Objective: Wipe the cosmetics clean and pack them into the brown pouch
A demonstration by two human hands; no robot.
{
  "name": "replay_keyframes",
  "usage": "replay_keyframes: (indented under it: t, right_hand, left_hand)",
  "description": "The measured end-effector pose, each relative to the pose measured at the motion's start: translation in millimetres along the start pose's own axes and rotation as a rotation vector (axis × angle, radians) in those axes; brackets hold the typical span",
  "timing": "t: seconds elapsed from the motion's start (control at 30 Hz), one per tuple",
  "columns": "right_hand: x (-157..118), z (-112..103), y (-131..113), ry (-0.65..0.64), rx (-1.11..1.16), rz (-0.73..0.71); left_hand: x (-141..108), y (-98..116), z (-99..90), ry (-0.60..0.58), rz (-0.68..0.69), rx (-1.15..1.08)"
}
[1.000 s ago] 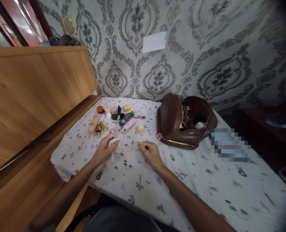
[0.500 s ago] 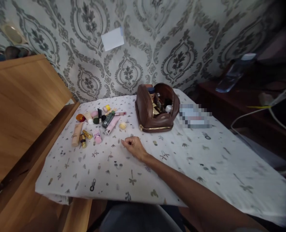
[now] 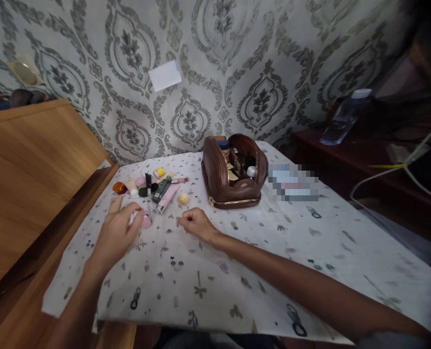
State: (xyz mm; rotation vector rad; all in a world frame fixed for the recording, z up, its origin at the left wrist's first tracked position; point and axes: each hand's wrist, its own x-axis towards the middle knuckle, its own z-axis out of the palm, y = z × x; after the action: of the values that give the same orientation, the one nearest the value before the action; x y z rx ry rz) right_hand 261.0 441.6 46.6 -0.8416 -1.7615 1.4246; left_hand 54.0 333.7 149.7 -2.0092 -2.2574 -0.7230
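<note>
"Pinched narrow, is the left hand [image 3: 119, 230]?"
"Yes, around a small white item [image 3: 132, 217], mostly hidden, well left of the smooth brown leather bag [image 3: 215, 182]. The right hand [image 3: 198, 225] curls closed nearer the bag; whether it holds anything, I cannot tell."
"And farther out?"
"Left of the bag, a rounded yellowish item [image 3: 183, 198], a slim pink tube [image 3: 169, 198], a dark green tube [image 3: 162, 189] and a squat amber jar [image 3: 119, 188] rest on printed white cloth [image 3: 186, 281]."

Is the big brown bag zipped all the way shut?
No, the brown bag gapes open at the top, and a white lid shows inside it.
</note>
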Motion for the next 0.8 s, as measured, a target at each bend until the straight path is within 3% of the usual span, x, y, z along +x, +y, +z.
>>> replay_keyframes:
  t: [0.13, 0.27, 0.4, 0.6, 0.7, 0.8]
  right_hand:
    - [6, 12, 2, 0.013, 0.038, -0.01]
    - [-1, 18, 9, -0.01, -0.013, -0.081]
    - [-5, 18, 13, -0.027, -0.034, -0.111]
    - [-5, 16, 11, -0.057, 0.004, -0.098]
    - [-5, 15, 6, -0.068, 0.124, -0.079]
    - [-2, 15, 4, -0.057, 0.316, 0.027]
  left_hand:
    - [30, 5, 41.6, -0.172, -0.195, 0.395]
    - [35, 2, 67.8, -0.276, -0.292, 0.414]
    - [28, -11, 69.9, -0.262, -0.329, 0.274]
    - [7, -35, 63.8, -0.075, -0.324, -0.048]
    - [-3, -25, 58.3, -0.025, -0.197, -0.214]
    - [-6, -4, 56.4, -0.124, -0.016, -0.276]
